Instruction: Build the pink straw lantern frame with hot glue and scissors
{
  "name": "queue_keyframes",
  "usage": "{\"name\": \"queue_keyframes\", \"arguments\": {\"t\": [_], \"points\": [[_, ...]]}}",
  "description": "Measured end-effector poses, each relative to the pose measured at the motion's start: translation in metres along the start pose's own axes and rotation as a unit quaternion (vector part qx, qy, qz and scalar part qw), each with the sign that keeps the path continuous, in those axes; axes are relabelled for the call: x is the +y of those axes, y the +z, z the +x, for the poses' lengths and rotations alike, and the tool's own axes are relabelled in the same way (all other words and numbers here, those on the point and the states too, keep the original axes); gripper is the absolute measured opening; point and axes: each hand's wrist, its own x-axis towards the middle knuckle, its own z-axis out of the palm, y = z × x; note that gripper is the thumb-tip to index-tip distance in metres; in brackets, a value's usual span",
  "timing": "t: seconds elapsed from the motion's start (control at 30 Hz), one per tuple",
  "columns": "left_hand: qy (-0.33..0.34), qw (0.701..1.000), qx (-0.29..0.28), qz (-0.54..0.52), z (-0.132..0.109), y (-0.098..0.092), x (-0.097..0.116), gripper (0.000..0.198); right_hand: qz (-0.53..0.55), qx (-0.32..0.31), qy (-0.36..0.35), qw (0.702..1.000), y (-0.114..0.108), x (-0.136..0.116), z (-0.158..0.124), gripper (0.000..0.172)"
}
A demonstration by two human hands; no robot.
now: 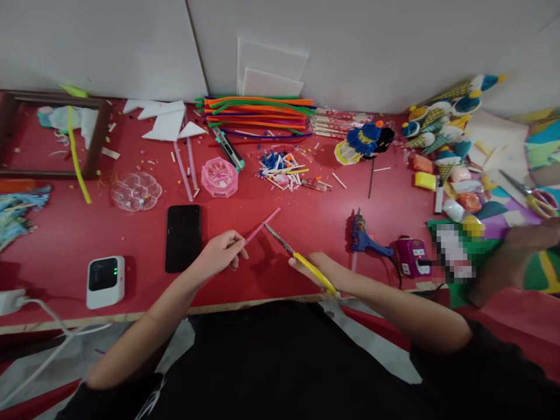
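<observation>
My left hand (225,252) is closed around one end of a thin pink straw (272,217), which slants up and away to the right. In my right hand (321,269) is a pair of scissors (308,265) with yellow handles. The tips of its blades meet the straw partway along its length, and whether they have cut into it I cannot tell. Behind my hands lies a pink wheel-shaped piece built from short sticks (219,177). To its right is a heap of small blue, white and orange cut pieces (284,169).
A black phone (183,238) and a white device (105,282) lie to the left. A blue glue gun (367,238) and a purple power socket (411,256) stand right. Colourful pipe cleaners (260,114) run along the wall. Another person's hand (531,239) is at far right.
</observation>
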Motion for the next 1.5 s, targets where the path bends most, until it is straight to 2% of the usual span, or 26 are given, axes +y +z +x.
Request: {"name": "queue_keyframes", "arguments": {"t": [0.17, 0.37, 0.57, 0.93, 1.2, 1.5], "points": [[0.012, 1.000, 0.006, 0.022, -0.008, -0.008, -0.003, 0.008, -0.005, 0.005, 0.006, 1.000, 0.000, 0.008, 0.003, 0.070], [0.026, 0.999, 0.016, 0.019, -0.007, -0.009, -0.005, 0.005, -0.010, 0.010, -0.006, 1.000, 0.000, 0.009, 0.002, 0.070], [0.041, 0.999, 0.032, 0.004, 0.001, -0.002, -0.006, 0.004, 0.003, 0.007, -0.024, 1.000, 0.000, 0.005, -0.007, 0.067], [0.061, 0.998, 0.021, -0.001, 0.010, 0.016, 0.001, 0.006, -0.007, -0.012, -0.030, 0.999, 0.009, -0.002, -0.009, 0.070], [0.062, 0.998, 0.021, -0.009, 0.014, 0.020, 0.000, 0.009, -0.016, -0.005, -0.029, 0.999, 0.011, -0.003, -0.009, 0.076], [0.059, 0.998, 0.017, -0.003, 0.014, 0.020, -0.001, 0.008, -0.022, -0.008, -0.034, 0.999, 0.008, -0.003, -0.010, 0.074]]}}
